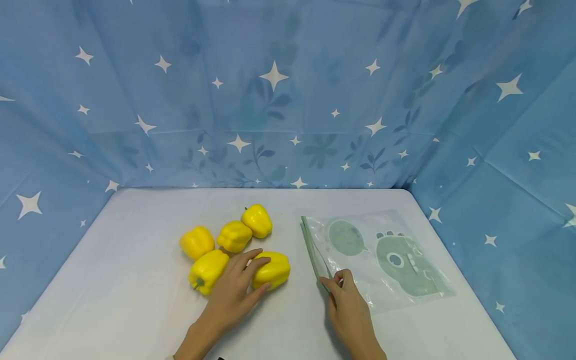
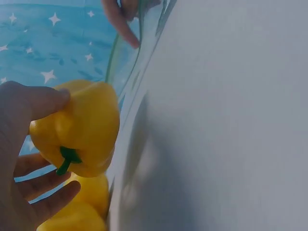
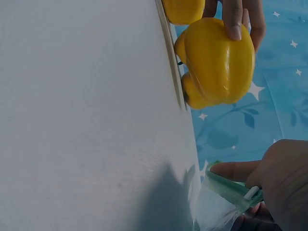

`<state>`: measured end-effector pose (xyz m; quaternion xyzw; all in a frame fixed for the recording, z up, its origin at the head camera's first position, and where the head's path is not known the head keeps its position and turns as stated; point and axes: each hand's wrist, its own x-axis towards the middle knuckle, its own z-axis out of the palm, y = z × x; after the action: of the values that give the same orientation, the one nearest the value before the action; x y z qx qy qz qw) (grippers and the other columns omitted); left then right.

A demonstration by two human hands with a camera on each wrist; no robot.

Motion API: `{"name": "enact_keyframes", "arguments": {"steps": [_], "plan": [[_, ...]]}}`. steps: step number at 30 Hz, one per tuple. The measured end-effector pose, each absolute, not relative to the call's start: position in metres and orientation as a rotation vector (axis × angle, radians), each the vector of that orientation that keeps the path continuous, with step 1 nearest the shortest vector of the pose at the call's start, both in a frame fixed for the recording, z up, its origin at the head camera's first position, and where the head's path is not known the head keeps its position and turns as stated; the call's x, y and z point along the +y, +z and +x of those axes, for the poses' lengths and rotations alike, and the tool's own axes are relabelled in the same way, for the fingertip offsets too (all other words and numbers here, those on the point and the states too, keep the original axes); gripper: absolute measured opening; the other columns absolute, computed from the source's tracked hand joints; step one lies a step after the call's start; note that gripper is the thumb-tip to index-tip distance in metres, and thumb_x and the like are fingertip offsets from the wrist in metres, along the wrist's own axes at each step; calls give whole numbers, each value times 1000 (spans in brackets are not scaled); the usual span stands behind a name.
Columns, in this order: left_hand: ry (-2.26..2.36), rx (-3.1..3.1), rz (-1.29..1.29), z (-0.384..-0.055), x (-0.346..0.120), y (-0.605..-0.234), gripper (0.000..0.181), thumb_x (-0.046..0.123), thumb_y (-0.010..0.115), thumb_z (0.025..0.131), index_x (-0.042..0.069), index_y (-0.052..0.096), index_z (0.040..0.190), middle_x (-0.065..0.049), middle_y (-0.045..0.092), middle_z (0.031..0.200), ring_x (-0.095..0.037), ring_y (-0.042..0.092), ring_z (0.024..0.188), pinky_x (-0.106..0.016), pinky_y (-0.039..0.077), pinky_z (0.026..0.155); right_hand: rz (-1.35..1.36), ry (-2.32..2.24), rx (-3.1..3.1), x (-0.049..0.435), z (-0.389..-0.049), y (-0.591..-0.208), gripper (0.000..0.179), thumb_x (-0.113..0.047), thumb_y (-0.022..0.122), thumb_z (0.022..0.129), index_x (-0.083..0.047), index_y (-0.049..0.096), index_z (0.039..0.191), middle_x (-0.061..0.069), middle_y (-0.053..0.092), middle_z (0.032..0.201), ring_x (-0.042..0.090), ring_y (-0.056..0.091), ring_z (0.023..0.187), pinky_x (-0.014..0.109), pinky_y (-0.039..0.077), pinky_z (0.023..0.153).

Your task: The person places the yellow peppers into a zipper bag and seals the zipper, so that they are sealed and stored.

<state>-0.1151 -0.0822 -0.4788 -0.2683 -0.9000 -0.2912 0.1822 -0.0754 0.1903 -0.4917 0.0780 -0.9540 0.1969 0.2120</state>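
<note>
My left hand (image 1: 231,289) grips a yellow bell pepper (image 1: 276,270), thumb on one side and fingers over the other. In the left wrist view this bell pepper (image 2: 91,127) shows its green stem, with a shadow on the table beside it. At the green-edged mouth of a clear plastic zip bag (image 1: 369,257), my right hand (image 1: 353,315) pinches the rim. The bag lies flat to the right, printed with a green cartoon dinosaur. Its mouth (image 3: 228,187) stands slightly parted by the right fingers in the right wrist view.
Several more yellow bell peppers sit left of centre: one at the far end (image 1: 257,221), one in the middle (image 1: 234,236), one at the left (image 1: 197,242) and one beside my left hand (image 1: 207,272). A blue star-patterned curtain (image 1: 270,110) surrounds the white table (image 1: 135,280).
</note>
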Motion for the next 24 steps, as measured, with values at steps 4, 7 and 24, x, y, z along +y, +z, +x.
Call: {"name": "enact_keyframes", "arguments": {"steps": [4, 7, 24], "plan": [[-920, -2571, -736, -116, -72, -477, 49, 32, 81, 92, 23, 62, 137, 0, 56, 149, -21, 55, 137, -45, 51, 112, 218, 567, -2640, 191, -75, -491, 38, 14, 70, 82, -13, 81, 106, 3, 48, 99, 5, 40, 64, 17, 36, 50], [-994, -2616, -719, -118, -64, -476, 48, 34, 78, 95, 25, 61, 138, 1, 54, 152, -18, 52, 139, -42, 51, 112, 204, 583, -2656, 190, -75, -491, 38, 14, 69, 83, -13, 81, 106, 2, 46, 98, 5, 38, 64, 17, 36, 50], [-1145, -2621, -732, -132, -32, -478, 47, 31, 78, 95, 19, 62, 138, -7, 57, 147, -26, 54, 136, -48, 52, 108, 224, 506, -2640, 189, -74, -488, 37, 12, 72, 83, -15, 76, 109, 3, 54, 98, 10, 49, 67, 23, 44, 53]]}}
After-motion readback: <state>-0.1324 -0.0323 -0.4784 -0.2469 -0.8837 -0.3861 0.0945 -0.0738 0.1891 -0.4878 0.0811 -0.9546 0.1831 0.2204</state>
